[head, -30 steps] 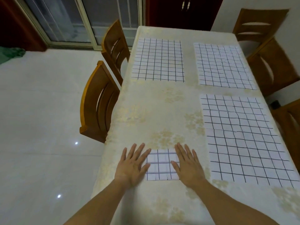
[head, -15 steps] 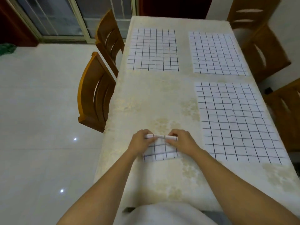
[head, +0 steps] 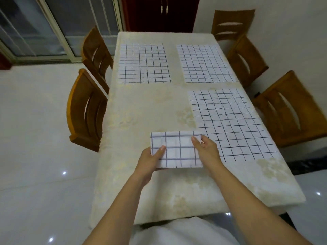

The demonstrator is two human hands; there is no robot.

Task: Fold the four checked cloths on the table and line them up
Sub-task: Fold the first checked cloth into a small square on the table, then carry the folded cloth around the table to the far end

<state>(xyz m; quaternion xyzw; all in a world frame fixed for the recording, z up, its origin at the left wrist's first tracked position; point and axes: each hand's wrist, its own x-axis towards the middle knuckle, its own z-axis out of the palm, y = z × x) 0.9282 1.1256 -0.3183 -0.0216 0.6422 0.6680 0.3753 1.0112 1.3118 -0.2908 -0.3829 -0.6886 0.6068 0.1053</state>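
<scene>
A small folded checked cloth [head: 177,149] is lifted off the cream table [head: 146,110] near its front. My left hand [head: 150,160] grips its left lower edge with the thumb on top. My right hand [head: 206,149] pinches its right edge. Three checked cloths lie spread flat: one at the far left [head: 143,63], one at the far right [head: 205,63] and a larger-looking one at the near right [head: 230,124], just beside my right hand.
Two wooden chairs [head: 86,108] stand along the table's left side and several more [head: 290,110] along the right and far right. A dark red cabinet [head: 159,13] and sliding glass doors [head: 53,27] are behind the table. White tiled floor lies to the left.
Both hands first pressed flat on the folded cloth, then took hold of its far edge. Now they hold it by its sides, raised off the table and shifted right.
</scene>
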